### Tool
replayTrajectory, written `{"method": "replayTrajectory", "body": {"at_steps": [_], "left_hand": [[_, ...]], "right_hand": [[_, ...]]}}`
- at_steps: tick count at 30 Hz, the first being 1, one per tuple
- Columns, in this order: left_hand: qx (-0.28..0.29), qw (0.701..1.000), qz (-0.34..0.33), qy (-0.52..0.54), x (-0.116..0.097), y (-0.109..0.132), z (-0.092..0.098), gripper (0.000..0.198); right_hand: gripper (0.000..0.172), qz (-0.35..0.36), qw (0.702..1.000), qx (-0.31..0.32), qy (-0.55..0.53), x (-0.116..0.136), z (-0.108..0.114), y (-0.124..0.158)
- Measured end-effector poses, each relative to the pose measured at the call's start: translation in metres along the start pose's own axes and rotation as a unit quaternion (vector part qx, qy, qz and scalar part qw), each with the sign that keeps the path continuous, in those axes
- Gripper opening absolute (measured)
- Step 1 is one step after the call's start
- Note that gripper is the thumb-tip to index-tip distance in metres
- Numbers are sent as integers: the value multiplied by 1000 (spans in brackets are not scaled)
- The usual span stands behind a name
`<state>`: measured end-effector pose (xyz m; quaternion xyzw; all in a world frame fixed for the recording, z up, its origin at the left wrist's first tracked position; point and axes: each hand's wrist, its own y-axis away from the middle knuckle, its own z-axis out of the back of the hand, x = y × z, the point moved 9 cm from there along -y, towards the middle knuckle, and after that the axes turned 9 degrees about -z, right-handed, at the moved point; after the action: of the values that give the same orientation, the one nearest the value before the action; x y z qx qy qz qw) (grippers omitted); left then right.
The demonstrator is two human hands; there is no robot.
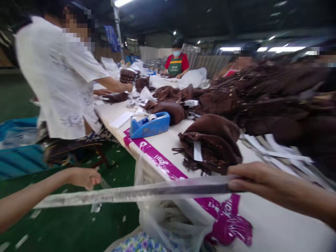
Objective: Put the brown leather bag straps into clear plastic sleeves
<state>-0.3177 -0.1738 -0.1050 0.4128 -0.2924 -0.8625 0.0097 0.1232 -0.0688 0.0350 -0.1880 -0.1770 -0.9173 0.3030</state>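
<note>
My right hand [252,180] pinches one end of a long clear strip [136,192], which looks like tape or folded plastic and stretches leftwards across the view. My left hand [85,177] is closed in a loose fist just above the strip's left part; whether it grips the strip I cannot tell. Right behind my right hand, a folded brown fringed fabric piece [210,143] with a white tag lies on the white table [275,224].
A blue tape dispenser [150,125] stands on the table by a magenta printed band [160,161]. Brown fabric is piled high at right [275,94]. A clear bag [168,217] hangs off the table edge. A person in white [60,77] works at left; others stand farther back.
</note>
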Motion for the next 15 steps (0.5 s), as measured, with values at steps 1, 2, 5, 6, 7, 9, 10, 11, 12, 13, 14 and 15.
{"method": "replayTrajectory", "body": {"at_steps": [1, 2, 5, 6, 7, 9, 10, 11, 12, 13, 14, 15], "left_hand": [[6, 999, -44, 16, -34, -14, -9, 31], [22, 993, -108, 42, -75, -26, -21, 40], [41, 951, -282, 118, -198, -49, -61, 53], [73, 936, -315, 140, -230, -55, -81, 56], [117, 920, -334, 169, -256, -60, -103, 55], [212, 900, -319, 211, -284, -71, -146, 36], [243, 898, -290, 226, -287, -77, -164, 26], [260, 900, -258, 238, -285, -83, -177, 21], [265, 903, -229, 248, -280, -88, -185, 21], [262, 907, -206, 257, -273, -92, -189, 23], [253, 910, -192, 266, -266, -94, -190, 26], [243, 913, -185, 272, -260, -96, -187, 28]], "right_hand": [[37, -4, 999, 45, 14, 9, -3, 0], [33, -7, 997, 68, 19, 18, -5, -2], [25, -14, 996, 83, 21, 34, -9, -17], [22, -13, 997, 75, 22, 37, -9, -20], [20, -9, 998, 64, 24, 38, -8, -22], [16, -3, 999, 48, 25, 37, -7, -21], [14, -5, 999, 46, 21, 34, -7, -18], [10, -11, 999, 48, 17, 28, -7, -14], [9, -18, 998, 50, 12, 21, -7, -9], [13, -25, 998, 51, 9, 14, -8, -4], [19, -32, 998, 46, 7, 6, -7, 0], [25, -37, 999, 39, 10, -1, -7, 4]]}}
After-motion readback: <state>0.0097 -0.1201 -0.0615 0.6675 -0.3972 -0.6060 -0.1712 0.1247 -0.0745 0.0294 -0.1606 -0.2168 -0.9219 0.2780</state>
